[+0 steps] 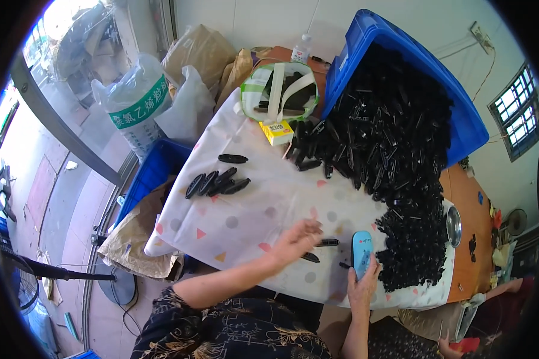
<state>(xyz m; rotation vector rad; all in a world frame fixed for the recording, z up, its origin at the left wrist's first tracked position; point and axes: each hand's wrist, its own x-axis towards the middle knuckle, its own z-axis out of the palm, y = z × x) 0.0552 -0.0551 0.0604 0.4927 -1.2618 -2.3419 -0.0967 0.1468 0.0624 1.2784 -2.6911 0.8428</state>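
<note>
Leftmost, a round fan base (117, 288) stands on the floor; past it, a white sack with a green band (139, 110) is propped above a blue crate (154, 175). Then the table (242, 209), under a pale patterned cloth: a small cluster of black oblong pieces (211, 183), one single piece (233, 158) just behind. Further back, a green-rimmed basket (312, 110), with a yellow box (276, 133) at its front. Left hand (302, 237) above the cloth, fingers loosely bent, blurred; cannot tell whether anything is pinched in it. Just right of it, a slim black piece (328, 243) lies on the cloth. Right hand (365, 280) grips the lower end of a light-blue oblong case (362, 251), near the table's front edge. Beyond, a big heap of black parts (410, 254) spreads from a tilted blue tub (470, 134). Right of the heap, a metal bowl (454, 226). Lower right corner: another person's hand (448, 348).
</note>
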